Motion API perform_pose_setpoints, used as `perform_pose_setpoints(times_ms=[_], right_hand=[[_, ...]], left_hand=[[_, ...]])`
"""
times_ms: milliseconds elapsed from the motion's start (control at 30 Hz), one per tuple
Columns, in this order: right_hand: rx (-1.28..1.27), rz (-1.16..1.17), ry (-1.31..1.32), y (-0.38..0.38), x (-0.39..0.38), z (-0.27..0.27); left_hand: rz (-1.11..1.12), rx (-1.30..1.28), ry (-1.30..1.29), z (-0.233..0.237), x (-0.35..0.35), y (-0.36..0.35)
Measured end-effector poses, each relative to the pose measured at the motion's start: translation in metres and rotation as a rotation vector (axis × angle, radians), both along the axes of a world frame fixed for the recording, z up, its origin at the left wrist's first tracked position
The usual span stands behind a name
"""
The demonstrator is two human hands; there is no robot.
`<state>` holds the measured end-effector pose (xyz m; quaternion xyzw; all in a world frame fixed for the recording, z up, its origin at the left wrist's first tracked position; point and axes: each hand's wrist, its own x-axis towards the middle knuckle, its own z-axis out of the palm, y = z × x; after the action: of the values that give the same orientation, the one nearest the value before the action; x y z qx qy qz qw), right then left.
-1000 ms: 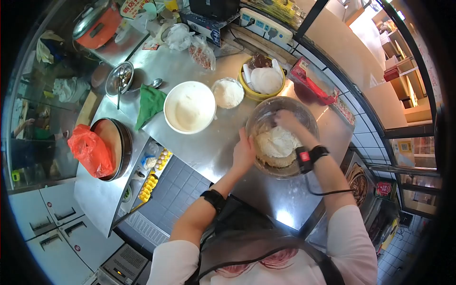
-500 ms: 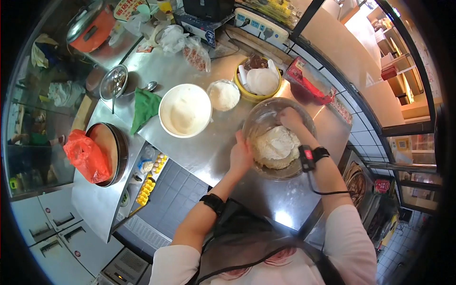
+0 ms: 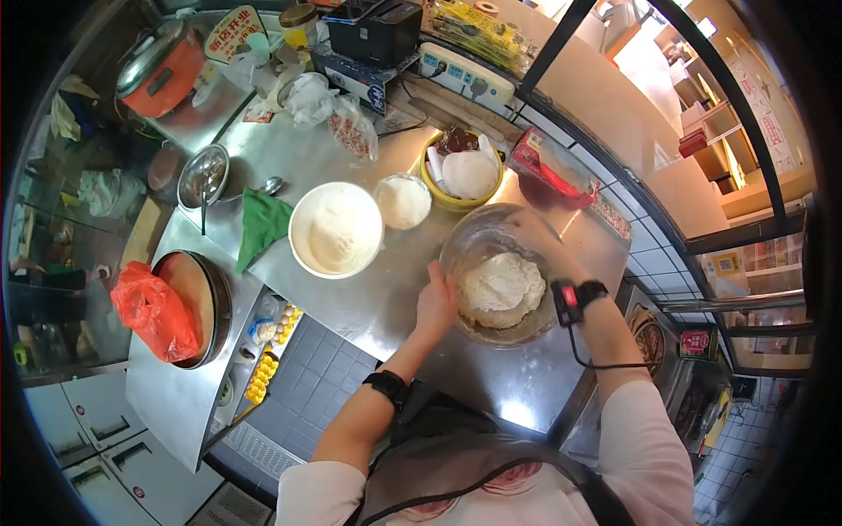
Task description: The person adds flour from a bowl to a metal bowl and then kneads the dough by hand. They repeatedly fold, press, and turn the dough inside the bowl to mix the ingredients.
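Head view, left to right: a green cloth lies near a white tub. Next, the left hand rests against the left side of a mixing bowl; whether its fingers clamp the rim, I cannot tell. White powder sits heaped inside, over a clumpier mass. At the bowl's right side the right hand is blurred, its grip unreadable. Working well probably means bracing the bowl firmly and folding powder inward gently.
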<state>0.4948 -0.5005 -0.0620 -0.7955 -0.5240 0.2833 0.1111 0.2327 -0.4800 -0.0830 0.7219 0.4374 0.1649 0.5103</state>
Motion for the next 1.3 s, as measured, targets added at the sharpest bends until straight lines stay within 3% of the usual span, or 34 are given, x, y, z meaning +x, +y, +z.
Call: perform_pose_setpoints(times_ms=[100,167,233,300,367,500,567,600,667,700,800,867,900,967,1033,1100,1167,1200,1233,1300], right_hand=[[-0.046,-0.077,-0.164,-0.032,-0.002,-0.023],[-0.009,-0.310,-0.213,-0.023,-0.014,-0.039],[0.006,-0.130,-0.117,0.003,-0.041,-0.061],[-0.045,0.009,0.102,0.016,-0.091,-0.033],[-0.235,0.328,0.019,0.013,-0.116,-0.023],[-0.229,0.485,0.042,-0.022,-0.130,0.016],[0.362,0.721,-0.249,-0.051,-0.133,0.029],[0.365,0.723,-0.238,-0.061,-0.135,0.020],[0.556,0.762,-0.543,-0.067,-0.137,0.003],[0.561,0.764,-0.535,-0.064,-0.138,-0.002],[0.377,0.585,-0.536,-0.047,-0.146,-0.010],[0.231,0.227,-0.537,-0.016,-0.147,-0.008],[0.238,0.226,-0.540,0.000,-0.145,-0.012],[0.027,-0.213,-0.387,0.035,-0.137,-0.023],[-0.018,-0.099,-0.288,0.047,-0.122,-0.015],[-0.080,0.030,-0.205,0.034,-0.104,-0.004],[0.112,-0.237,0.241,0.007,-0.080,0.006],[0.105,-0.227,0.243,-0.004,-0.069,-0.008],[0.052,-0.356,0.312,-0.015,-0.059,-0.035],[0.002,-0.482,0.379,-0.016,-0.061,-0.045]], left_hand=[[-0.037,0.007,0.000,0.000,0.002,0.000],[-0.029,0.008,-0.019,0.000,0.003,0.000],[-0.041,0.011,-0.032,-0.001,0.002,0.001],[-0.028,0.075,0.054,-0.003,0.004,0.005],[-0.051,0.048,0.075,-0.001,0.004,0.018],[-0.125,0.088,0.103,0.006,0.005,0.031],[-0.139,0.066,0.102,0.002,0.004,0.030],[-0.153,0.049,0.094,0.001,0.003,0.030],[-0.157,0.034,0.115,0.000,0.004,0.028],[-0.171,0.016,0.128,-0.001,0.003,0.028],[-0.208,0.198,0.063,-0.015,0.013,0.043],[-0.156,0.194,0.069,-0.006,0.020,0.052],[-0.108,0.180,0.087,0.002,0.020,0.053],[-0.030,0.195,0.123,0.020,0.012,0.043],[0.028,0.200,0.168,0.015,-0.005,0.028],[0.176,0.170,-0.098,-0.007,-0.016,0.014],[0.181,0.131,-0.136,-0.015,-0.022,0.007],[0.186,0.100,-0.172,-0.016,-0.025,0.006],[0.193,0.096,-0.167,-0.013,-0.026,0.008],[0.056,0.062,-0.080,-0.003,-0.018,0.020]])
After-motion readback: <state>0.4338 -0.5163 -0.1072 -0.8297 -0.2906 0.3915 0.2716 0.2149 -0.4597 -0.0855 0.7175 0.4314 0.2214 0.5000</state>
